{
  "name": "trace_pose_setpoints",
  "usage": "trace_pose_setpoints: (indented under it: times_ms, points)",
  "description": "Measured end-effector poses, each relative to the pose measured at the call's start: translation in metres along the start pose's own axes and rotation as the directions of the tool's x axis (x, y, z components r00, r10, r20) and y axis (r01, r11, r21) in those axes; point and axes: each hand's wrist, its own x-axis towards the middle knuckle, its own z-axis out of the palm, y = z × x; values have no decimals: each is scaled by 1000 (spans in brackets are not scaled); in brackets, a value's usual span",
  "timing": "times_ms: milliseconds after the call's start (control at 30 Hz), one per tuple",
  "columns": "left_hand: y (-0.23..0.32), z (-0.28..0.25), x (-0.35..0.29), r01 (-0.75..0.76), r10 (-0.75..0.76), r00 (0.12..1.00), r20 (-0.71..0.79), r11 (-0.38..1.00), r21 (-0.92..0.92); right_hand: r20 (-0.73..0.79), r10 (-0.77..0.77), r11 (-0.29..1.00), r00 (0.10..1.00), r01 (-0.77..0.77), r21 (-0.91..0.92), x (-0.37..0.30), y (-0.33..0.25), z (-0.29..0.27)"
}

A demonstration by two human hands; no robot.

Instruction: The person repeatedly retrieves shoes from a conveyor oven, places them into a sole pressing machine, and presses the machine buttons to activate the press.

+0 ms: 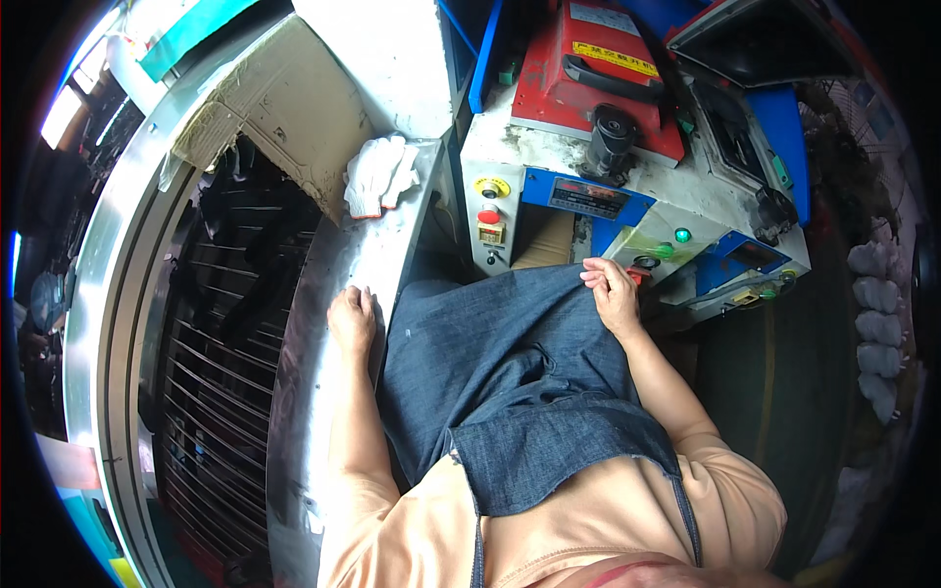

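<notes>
My left hand (353,319) rests on the shiny metal ledge (345,253) at my left side, its fingers loosely curled in and nothing seen in them. Over the right knee of my dark denim apron (490,328), my right hand (612,295) lies with fingers bent but a little apart, and holds nothing I can see. A pair of white work gloves (380,176) with orange-red cuffs sits farther up the ledge, beyond my left hand.
A machine (500,147) with a red cover (598,83), buttons and a small control panel stands ahead. Left of the ledge runs a conveyor of metal rods (221,392), with a cardboard sheet (294,108) over its far end. White bundles (875,326) line the far right.
</notes>
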Motion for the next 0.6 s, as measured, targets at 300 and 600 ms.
trace_pose_setpoints:
  times_ms: [300, 600]
  points:
    - [0, 0, 1, 19, -19, 999, 29, 1000, 2, 4, 5, 1000, 1000, -5, -7, -1, 1, 0]
    - [-1, 1, 1, 25, -25, 999, 26, 1000, 3, 8, 6, 1000, 1000, -6, -18, -1, 1, 0]
